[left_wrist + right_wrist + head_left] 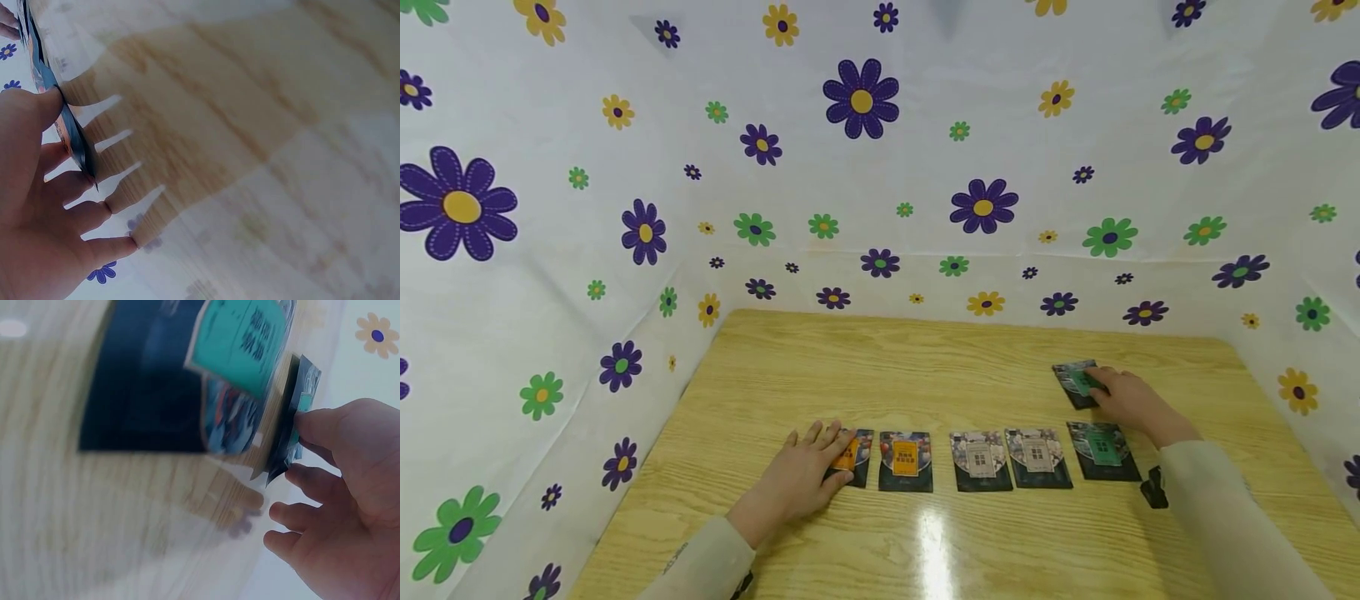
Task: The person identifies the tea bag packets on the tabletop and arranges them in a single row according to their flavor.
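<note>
My left hand lies with spread, straight fingers at the left end of a row of flat packets. It touches the leftmost orange-labelled packet and covers part of it; the left wrist view shows that packet edge-on beside the thumb. At the back right, my right hand pinches the edge of a green-labelled packet. From the right wrist, the thumb is seen on the face of this packet, which sits slightly tilted. Nearer me lies a second green-labelled packet.
Another orange-labelled packet and two grey-labelled packets, one left and one right, fill the row's middle. The wooden table is bordered by flower-print cloth walls. A black strap piece shows by the right sleeve.
</note>
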The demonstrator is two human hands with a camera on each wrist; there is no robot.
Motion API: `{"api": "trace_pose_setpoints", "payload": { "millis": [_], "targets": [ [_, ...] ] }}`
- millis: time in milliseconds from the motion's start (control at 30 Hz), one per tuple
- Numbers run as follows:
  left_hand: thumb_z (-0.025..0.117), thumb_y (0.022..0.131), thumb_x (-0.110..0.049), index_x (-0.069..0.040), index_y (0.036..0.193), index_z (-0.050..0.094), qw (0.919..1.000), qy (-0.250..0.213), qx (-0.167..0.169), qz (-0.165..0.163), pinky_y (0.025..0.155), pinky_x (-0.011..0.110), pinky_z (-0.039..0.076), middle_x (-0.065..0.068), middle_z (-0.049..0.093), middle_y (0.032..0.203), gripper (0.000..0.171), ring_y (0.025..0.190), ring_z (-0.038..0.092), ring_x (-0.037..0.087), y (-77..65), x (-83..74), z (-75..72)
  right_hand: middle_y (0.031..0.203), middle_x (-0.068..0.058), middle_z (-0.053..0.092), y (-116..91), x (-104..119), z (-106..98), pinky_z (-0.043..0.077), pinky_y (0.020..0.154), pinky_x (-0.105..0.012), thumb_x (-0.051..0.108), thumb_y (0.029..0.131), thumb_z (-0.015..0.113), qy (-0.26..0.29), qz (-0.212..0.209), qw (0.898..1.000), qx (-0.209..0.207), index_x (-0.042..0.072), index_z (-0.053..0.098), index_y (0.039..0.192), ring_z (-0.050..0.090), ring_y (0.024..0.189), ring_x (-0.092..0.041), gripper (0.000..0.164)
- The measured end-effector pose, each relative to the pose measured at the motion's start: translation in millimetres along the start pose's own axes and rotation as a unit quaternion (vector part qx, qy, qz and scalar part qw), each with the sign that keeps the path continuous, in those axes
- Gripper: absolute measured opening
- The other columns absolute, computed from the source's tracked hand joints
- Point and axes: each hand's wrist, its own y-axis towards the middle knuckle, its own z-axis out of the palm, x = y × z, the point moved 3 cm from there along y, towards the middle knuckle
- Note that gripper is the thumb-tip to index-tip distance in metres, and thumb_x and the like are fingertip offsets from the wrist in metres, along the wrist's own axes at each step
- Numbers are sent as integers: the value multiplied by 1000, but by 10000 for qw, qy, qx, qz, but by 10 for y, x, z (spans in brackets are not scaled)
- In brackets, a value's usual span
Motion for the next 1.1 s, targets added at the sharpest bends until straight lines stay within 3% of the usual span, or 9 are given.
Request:
{"api": "trace_pose_setpoints", "payload": {
  "millis": [567, 1100],
  "targets": [
    [49, 110, -52, -19, 167, 36, 9999, 57, -77, 59, 119, 73, 34, 16, 36, 170, 67, 155, 36, 46, -12, -8, -7, 140, -52, 45, -266, -449, 3, 44, 102, -75, 9, 105, 55, -267, 1, 9993, -249, -23, 46, 143, 48, 123, -70, 50],
    [49, 110, -51, -19, 166, 37, 10000, -20, -54, 68, 118, 73, 34, 17, 37, 170, 66, 155, 35, 47, -1, -2, -2, 138, -52, 46, -528, -593, 20, 43, 99, -77, 11, 107, 57, -220, 233, 9991, -280, -24, 47, 140, 46, 120, -72, 49]
  ]
}}
